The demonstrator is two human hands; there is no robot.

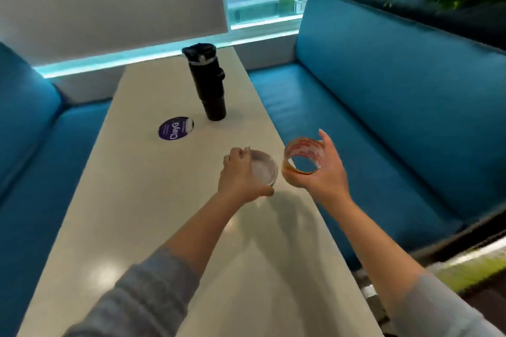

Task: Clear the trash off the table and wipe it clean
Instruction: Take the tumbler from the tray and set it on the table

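The left hand (238, 178) grips a clear lid (263, 169), the right hand (328, 172) a tilted cup (304, 149) by the bench (164, 213) right edge — tipped so, any dregs could drip onto it.

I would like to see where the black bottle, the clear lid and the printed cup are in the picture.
black bottle (209, 85): head view, middle of its body.
clear lid (264, 168): head view, flat centre of the lid.
printed cup (306, 148): head view, red-printed side wall.
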